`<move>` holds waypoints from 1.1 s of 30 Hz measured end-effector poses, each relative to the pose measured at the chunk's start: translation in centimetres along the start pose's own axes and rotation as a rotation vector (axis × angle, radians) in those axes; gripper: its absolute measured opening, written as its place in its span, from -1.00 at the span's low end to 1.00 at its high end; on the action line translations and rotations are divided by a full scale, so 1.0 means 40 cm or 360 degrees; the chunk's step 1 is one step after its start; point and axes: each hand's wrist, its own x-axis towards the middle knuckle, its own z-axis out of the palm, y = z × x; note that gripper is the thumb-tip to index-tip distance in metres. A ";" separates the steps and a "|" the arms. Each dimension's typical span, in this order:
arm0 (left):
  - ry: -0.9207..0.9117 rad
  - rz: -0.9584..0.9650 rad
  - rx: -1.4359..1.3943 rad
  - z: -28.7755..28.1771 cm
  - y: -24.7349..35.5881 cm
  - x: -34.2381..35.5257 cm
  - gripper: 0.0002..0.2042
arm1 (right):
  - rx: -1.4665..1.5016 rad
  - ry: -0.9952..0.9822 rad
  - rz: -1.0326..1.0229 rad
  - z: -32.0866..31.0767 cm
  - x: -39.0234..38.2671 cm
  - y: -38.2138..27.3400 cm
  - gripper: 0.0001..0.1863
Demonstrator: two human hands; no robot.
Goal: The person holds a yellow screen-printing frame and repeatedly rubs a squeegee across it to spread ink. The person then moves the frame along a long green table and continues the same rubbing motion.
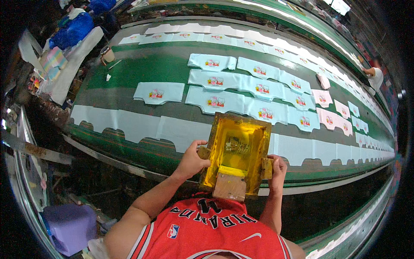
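Note:
A screen-printing frame [265,134] with yellow mesh is held up, tilted, in front of my chest. My left hand [192,161] grips a worn block on its left side, while the fingers of my right hand [277,172] close round a similar block on the right. Inside the frame's lower end rests a wooden squeegee [229,186], touched by neither hand. A small dark design shows in the mesh. Beyond the frame, light-blue fabric pieces [159,93] with a colourful cartoon print lie on the green table [125,73]. Plain pale pieces [140,126] line its near edge.
Pink printed pieces [334,120] lie farther right, and another printed row runs along the far side. A cup-like container [108,54] stands at the table's left end. At lower left is a purple plastic container [70,228]. Another person [374,74] stands at far right.

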 end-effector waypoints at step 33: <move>0.0359 -0.0137 -0.0036 -0.595 -0.181 -0.083 -0.35 | 0.0183 -0.0214 -0.0010 0.696 0.021 0.040 -0.73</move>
